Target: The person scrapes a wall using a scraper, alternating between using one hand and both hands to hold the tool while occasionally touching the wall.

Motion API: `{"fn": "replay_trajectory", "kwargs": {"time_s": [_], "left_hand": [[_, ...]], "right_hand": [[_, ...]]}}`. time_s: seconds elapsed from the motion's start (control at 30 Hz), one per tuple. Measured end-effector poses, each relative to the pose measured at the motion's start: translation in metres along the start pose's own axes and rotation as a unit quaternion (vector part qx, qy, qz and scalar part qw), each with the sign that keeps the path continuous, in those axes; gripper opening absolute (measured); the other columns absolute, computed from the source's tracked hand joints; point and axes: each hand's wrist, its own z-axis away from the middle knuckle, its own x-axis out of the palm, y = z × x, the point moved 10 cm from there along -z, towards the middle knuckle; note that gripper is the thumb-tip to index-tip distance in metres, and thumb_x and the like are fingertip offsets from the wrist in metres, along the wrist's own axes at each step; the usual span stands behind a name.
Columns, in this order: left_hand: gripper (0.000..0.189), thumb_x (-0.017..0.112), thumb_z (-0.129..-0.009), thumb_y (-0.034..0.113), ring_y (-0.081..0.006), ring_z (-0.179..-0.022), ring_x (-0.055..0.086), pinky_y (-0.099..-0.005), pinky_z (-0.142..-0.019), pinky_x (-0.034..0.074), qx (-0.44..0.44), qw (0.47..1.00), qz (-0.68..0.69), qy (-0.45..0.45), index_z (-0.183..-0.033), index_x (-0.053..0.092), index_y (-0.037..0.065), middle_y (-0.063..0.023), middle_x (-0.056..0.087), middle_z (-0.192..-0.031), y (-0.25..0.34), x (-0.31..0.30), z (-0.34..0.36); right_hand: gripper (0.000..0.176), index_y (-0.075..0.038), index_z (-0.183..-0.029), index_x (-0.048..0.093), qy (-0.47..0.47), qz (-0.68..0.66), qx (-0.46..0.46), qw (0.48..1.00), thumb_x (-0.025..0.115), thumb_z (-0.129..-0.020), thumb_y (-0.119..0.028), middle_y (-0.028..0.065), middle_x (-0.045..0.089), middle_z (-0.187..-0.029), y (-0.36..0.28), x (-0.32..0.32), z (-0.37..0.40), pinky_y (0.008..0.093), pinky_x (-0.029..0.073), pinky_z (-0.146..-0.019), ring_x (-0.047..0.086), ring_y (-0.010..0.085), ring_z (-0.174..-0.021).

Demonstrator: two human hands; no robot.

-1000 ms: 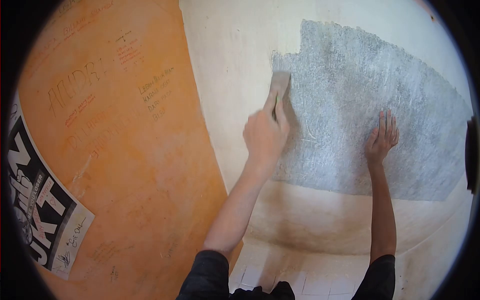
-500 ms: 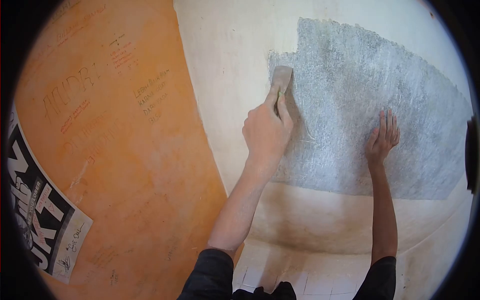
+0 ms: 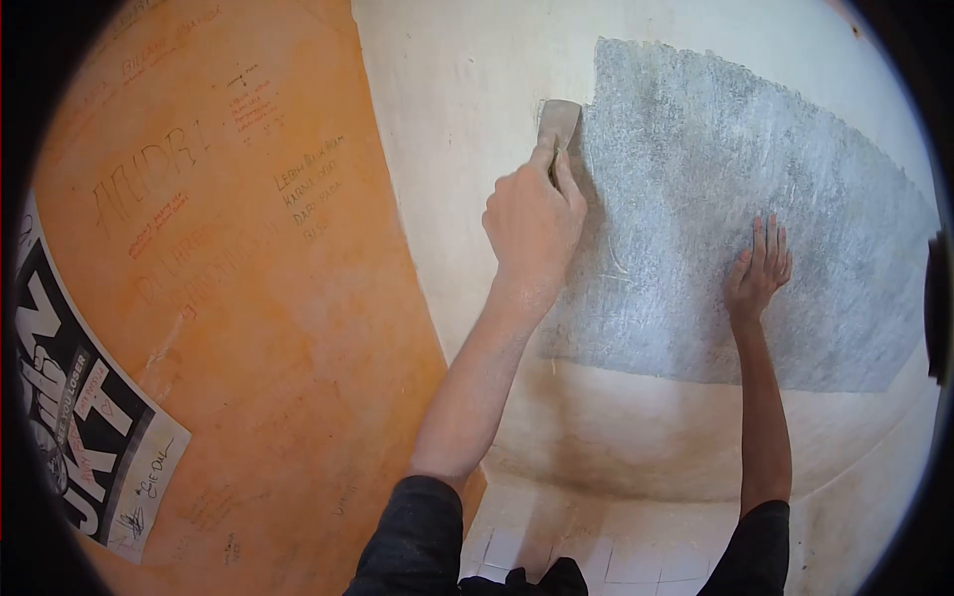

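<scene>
My left hand is closed around a scraper with a wide flat blade, pointing up. Its blade lies against the wall at the upper left edge of a rough grey patch. Most of the handle is hidden in my fist. Farther right, my right hand rests with fingers stretched upward and flat on the grey patch, holding nothing. Pale wall borders the patch above, below and to the left.
An orange wall covered in handwriting meets the pale wall at the left. A black and white poster hangs there. Below are white tiles. A dark object stands at the right edge.
The scraper in my left hand has slid upward to the top of the narrow grey step at the patch's left. My right hand stays in nearly the same spot. The view has shifted slightly.
</scene>
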Motion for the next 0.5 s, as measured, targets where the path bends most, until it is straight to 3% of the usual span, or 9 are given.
{"fn": "replay_trajectory", "kwargs": {"time_s": [0.07, 0.17, 0.23, 0.3, 0.4, 0.5], "left_hand": [[0.037, 0.054, -0.094, 0.029, -0.0366, -0.082, 0.07, -0.0423, -0.075, 0.053, 0.05, 0.998, -0.003, 0.032, -0.123, 0.067, 0.009, -0.0251, 0.07, -0.087, 0.007, -0.016, -0.002], [0.038, 0.054, -0.094, 0.03, -0.0374, -0.081, 0.07, -0.0428, -0.073, 0.053, 0.015, 1.0, -0.019, -0.004, -0.124, 0.066, 0.01, -0.0256, 0.069, -0.085, -0.013, -0.009, 0.018], [0.038, 0.055, -0.094, 0.031, -0.0394, -0.079, 0.069, -0.0434, -0.07, 0.052, 0.049, 0.998, -0.009, 0.024, -0.123, 0.066, 0.009, -0.0264, 0.068, -0.083, -0.011, -0.008, 0.027], [0.038, 0.054, -0.094, 0.03, -0.0399, -0.078, 0.068, -0.044, -0.071, 0.053, 0.009, 1.0, 0.01, -0.011, -0.124, 0.066, 0.009, -0.0268, 0.068, -0.082, -0.016, 0.002, 0.02], [0.038, 0.053, -0.094, 0.03, -0.0384, -0.082, 0.069, -0.0459, -0.076, 0.053, 0.114, 0.987, 0.008, 0.115, -0.12, 0.068, 0.008, -0.0259, 0.068, -0.086, 0.034, -0.019, -0.039], [0.037, 0.051, -0.094, 0.031, -0.0403, -0.086, 0.068, -0.0461, -0.078, 0.054, 0.117, 0.986, 0.001, 0.118, -0.119, 0.069, 0.009, -0.0252, 0.069, -0.086, 0.067, -0.041, -0.065]], "right_hand": [[0.044, -0.014, -0.142, 0.051, 0.0, -0.003, 0.007, 1.0, 0.038, -0.101, -0.026, 0.0045, 0.047, -0.149, -0.004, 0.0, 0.002, 0.046, 0.016, -0.115, 0.036, 0.0243, -0.14], [0.044, -0.015, -0.142, 0.05, 0.001, 0.001, 0.007, 1.0, 0.038, -0.101, -0.027, 0.0038, 0.046, -0.149, -0.003, -0.002, -0.001, 0.0462, 0.016, -0.115, 0.036, 0.0239, -0.14], [0.044, -0.016, -0.142, 0.05, -0.001, -0.001, 0.013, 1.0, 0.038, -0.101, -0.028, 0.0039, 0.046, -0.149, -0.001, 0.002, 0.001, 0.0465, 0.016, -0.116, 0.036, 0.0243, -0.14], [0.044, -0.016, -0.142, 0.05, 0.006, 0.0, 0.012, 1.0, 0.039, -0.101, -0.028, 0.0039, 0.046, -0.149, -0.001, 0.001, 0.001, 0.0465, 0.016, -0.116, 0.036, 0.0243, -0.14], [0.044, -0.016, -0.142, 0.05, 0.003, -0.003, 0.008, 1.0, 0.039, -0.101, -0.029, 0.0039, 0.046, -0.149, -0.003, 0.0, 0.002, 0.0464, 0.017, -0.115, 0.036, 0.0243, -0.14], [0.044, -0.016, -0.142, 0.05, 0.002, -0.003, 0.006, 1.0, 0.039, -0.101, -0.028, 0.004, 0.046, -0.149, 0.001, 0.0, 0.0, 0.0462, 0.017, -0.115, 0.036, 0.0242, -0.14]]}}
